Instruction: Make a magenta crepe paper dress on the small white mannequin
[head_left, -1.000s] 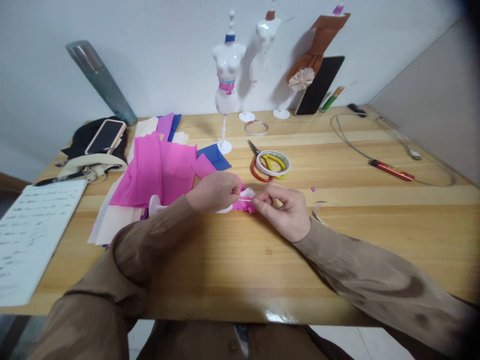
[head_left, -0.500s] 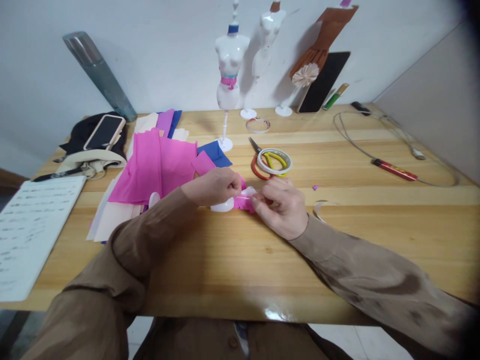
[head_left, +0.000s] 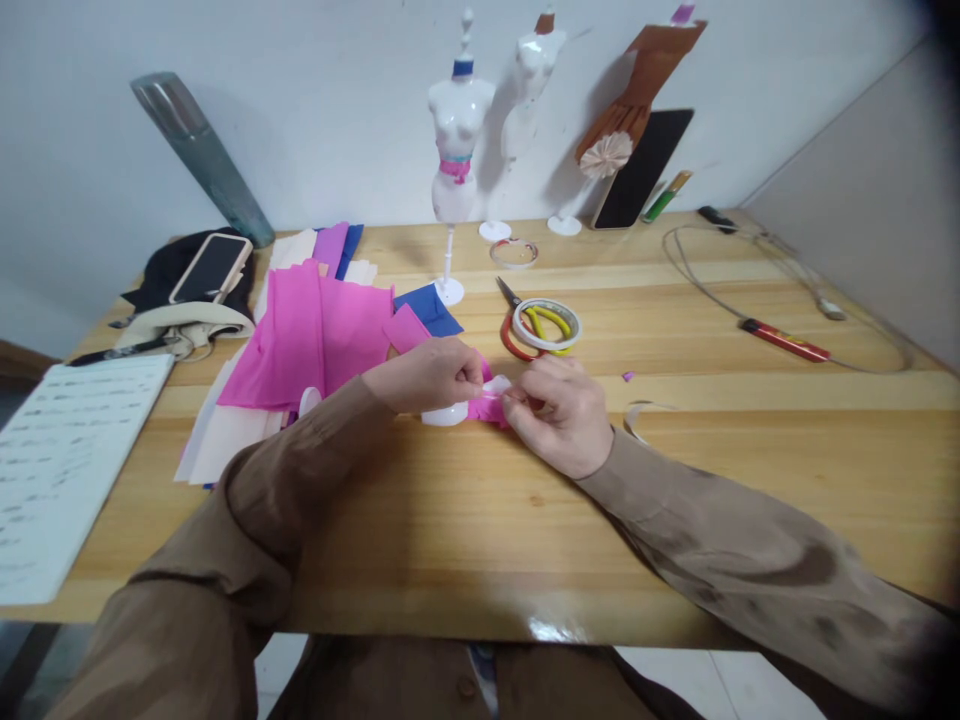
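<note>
At the middle of the table a small white mannequin (head_left: 444, 415) lies on its side, largely hidden behind my hands. Pink crepe-like material (head_left: 489, 411) is wrapped around part of it. My left hand (head_left: 444, 372) is closed in a pinch at the left of this pink piece. From the right, my right hand (head_left: 564, 412) pinches too, thumb against fingers. Between the two pinches runs a thin pale strip (head_left: 492, 393), too fine to tell whether it is tape. Just beyond my right hand lie scissors (head_left: 517, 325) with red and yellow handles, a white tape roll (head_left: 548, 304) on top.
Pink sheets (head_left: 330, 320) and other coloured sheets pile up left, beside a phone (head_left: 214, 267) and a written pad (head_left: 75, 460). Standing mannequins (head_left: 459, 125) and a dark tablet (head_left: 646, 170) line the wall. A cable (head_left: 694, 270) and curled strip (head_left: 634, 422) lie right.
The view has shifted very slightly. Both hands keep their pinches over the pink piece, with hardly any movement.
</note>
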